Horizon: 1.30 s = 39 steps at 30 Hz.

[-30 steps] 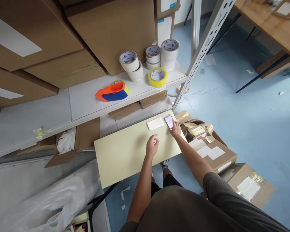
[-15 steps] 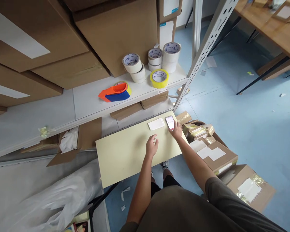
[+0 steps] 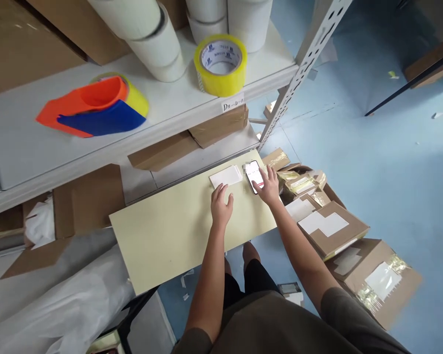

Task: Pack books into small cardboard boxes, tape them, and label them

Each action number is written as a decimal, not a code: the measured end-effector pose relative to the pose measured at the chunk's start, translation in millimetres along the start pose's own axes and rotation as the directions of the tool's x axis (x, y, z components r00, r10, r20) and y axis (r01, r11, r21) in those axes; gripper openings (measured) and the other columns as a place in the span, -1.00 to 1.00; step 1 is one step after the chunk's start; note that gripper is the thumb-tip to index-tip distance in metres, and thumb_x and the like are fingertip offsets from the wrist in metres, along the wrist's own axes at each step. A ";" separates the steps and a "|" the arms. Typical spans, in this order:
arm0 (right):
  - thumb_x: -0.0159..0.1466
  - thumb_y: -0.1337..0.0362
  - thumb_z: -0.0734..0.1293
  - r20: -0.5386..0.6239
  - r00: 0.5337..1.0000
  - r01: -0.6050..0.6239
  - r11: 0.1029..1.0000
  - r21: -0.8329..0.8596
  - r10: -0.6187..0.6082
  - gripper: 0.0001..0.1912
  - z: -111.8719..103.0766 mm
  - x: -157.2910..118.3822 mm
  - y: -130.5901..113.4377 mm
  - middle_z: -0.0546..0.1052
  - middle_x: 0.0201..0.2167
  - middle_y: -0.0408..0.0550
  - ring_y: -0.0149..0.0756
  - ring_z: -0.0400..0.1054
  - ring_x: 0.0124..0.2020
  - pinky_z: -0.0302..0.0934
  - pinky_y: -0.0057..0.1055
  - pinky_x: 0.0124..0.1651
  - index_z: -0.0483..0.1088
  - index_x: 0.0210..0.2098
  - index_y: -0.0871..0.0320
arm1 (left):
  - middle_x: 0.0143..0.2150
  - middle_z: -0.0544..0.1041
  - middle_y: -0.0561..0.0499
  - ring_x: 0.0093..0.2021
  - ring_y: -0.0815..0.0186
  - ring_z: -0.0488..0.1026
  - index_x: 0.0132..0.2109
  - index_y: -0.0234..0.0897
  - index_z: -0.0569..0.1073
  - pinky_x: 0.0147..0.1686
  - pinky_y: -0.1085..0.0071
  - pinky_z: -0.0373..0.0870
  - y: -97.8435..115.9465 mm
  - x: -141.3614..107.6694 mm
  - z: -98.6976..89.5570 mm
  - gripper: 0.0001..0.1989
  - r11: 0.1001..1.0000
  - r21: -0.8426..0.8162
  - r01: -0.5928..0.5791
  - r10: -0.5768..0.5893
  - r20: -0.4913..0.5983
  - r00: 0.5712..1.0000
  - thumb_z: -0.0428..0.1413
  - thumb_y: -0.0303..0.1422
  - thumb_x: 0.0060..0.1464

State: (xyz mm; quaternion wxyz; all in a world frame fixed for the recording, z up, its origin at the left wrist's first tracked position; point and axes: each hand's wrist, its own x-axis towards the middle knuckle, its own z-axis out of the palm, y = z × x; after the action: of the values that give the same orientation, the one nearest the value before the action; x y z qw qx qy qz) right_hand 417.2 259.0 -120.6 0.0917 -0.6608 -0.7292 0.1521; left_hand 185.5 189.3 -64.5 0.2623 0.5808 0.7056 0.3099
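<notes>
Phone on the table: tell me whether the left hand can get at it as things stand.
Probably yes: the left hand looks empty and open close by, with nothing seen between it and the phone. Only the right hand, its thumb over the phone's lower end, might get in the way.

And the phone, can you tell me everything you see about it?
The phone is a thin, dark-edged rectangle with rounded corners, and its front looks like glass. It lies face up, slightly slanted, on the pale yellow table. The screen is lit white, with a reddish patch low down; the writing is too small to read. The right hand covers its lower right edge, thumb at the screen.
</notes>
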 end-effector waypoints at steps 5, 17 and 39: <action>0.44 -0.11 0.26 0.037 0.999 0.011 1.000 0.008 -0.012 -0.16 24.9 18.7 8.8 -0.10 0.62 0.10 0.38 -0.33 0.58 -0.05 0.30 0.45 0.00 0.58 0.03 | 0.37 0.44 -0.19 0.42 0.05 0.31 0.32 -0.16 0.48 0.44 0.06 0.27 -6.4 12.6 14.7 -0.57 0.999 0.030 -0.024 0.024 0.005 1.000 0.08 -0.21 0.40; 0.47 -0.11 0.23 0.083 0.996 0.021 0.999 -0.031 -0.019 -0.18 20.7 21.8 4.1 -0.11 0.62 0.16 0.33 -0.29 0.58 0.00 0.25 0.43 -0.02 0.58 0.06 | 0.37 0.44 -0.18 0.42 0.04 0.31 0.32 -0.14 0.49 0.44 0.05 0.27 -2.5 5.6 12.5 -0.58 1.000 0.019 -0.013 0.013 0.004 1.000 0.09 -0.22 0.40; 0.47 -0.13 0.17 -0.162 0.819 0.574 0.781 0.246 -0.550 -0.30 -129.4 -84.4 -256.7 0.24 0.48 0.23 0.18 0.18 0.45 0.28 0.19 0.32 0.22 0.48 0.06 | 0.40 0.43 -0.15 0.43 0.07 0.33 0.36 -0.12 0.44 0.43 0.02 0.31 23.2 -146.0 -271.8 -0.52 0.994 0.039 0.102 -0.075 -0.440 0.895 0.11 -0.36 0.34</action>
State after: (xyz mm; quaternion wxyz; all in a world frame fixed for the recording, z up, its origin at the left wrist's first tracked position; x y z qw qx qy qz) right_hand 229.5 167.7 94.4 0.2561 -0.3988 -0.8589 0.1939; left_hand 29.8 12.9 136.4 0.0929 0.4713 0.7812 0.3987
